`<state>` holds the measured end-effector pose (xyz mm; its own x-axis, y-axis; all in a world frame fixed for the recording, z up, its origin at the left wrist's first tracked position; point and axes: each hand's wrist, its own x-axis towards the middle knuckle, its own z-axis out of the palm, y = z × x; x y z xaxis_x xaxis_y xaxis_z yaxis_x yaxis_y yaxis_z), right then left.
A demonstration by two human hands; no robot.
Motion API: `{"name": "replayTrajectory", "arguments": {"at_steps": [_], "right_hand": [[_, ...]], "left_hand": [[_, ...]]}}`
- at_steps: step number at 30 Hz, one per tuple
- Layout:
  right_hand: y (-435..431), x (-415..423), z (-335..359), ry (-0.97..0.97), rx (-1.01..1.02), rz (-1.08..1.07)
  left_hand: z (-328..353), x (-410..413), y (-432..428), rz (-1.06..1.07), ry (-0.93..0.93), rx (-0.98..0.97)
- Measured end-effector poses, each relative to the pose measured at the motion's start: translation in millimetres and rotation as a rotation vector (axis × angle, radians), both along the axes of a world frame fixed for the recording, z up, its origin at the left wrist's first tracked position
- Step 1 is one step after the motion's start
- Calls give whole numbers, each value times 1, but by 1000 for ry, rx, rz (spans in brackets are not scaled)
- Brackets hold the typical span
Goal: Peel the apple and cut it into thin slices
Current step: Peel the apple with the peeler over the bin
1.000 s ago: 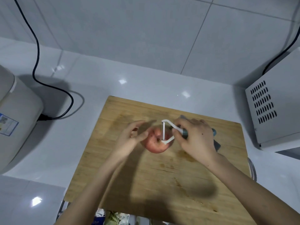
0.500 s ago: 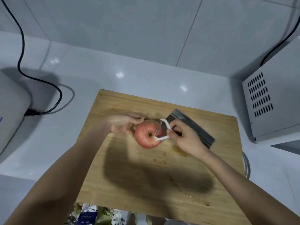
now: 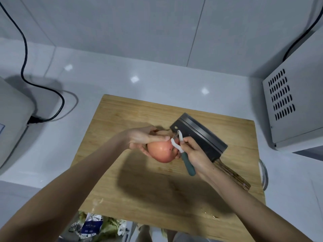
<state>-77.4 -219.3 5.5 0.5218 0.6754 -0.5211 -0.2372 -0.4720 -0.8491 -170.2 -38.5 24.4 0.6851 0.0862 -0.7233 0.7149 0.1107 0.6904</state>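
A red apple (image 3: 161, 151) with its skin whole is lifted above the wooden cutting board (image 3: 125, 172). My left hand (image 3: 142, 137) grips the apple from the far left side, thumb lying across its top. My right hand (image 3: 195, 153) holds a peeler (image 3: 183, 152) with a white head and a teal handle. The peeler's blade touches the apple's right end. A cleaver (image 3: 199, 135) with a dark blade and a wooden handle lies on the board behind my right hand.
A white appliance (image 3: 12, 117) with a black cable (image 3: 43, 95) stands at the left. A grey metal box with vents (image 3: 293, 105) stands at the right. A metal rim (image 3: 264, 173) shows past the board's right edge. A bin with scraps (image 3: 94, 227) sits below the counter's front edge.
My left hand has lifted the apple off the board and turned it on its side. My right hand has swung the peeler so its handle points toward me, uncovering the cleaver.
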Motion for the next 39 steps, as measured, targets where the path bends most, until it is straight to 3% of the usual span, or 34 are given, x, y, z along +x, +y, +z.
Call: {"name": "replayTrajectory", "arguments": {"at_steps": [6, 9, 14, 19, 23, 28, 34, 39], "right_hand": [[3, -6, 5, -1, 46, 28], [1, -14, 13, -91, 82, 124], [5, -35, 37, -458, 162, 331], [18, -79, 50, -952, 186, 455], [30, -124, 56, -1203, 249, 495], [42, -189, 64, -1422, 327, 614], [55, -242, 64, -1438, 306, 675], [62, -257, 57, -1361, 299, 610]], "left_hand": [[0, -18, -6, 164, 18, -83], [3, -41, -2, 194, 16, -177], [10, -90, 3, 257, -17, -341], [11, -150, 10, 190, -171, -357], [5, -198, 24, 195, -248, -371], [-1, -252, 28, 226, -194, -349], [-10, -297, 19, 260, 20, -293], [-10, -316, 17, 339, 11, -297]]}}
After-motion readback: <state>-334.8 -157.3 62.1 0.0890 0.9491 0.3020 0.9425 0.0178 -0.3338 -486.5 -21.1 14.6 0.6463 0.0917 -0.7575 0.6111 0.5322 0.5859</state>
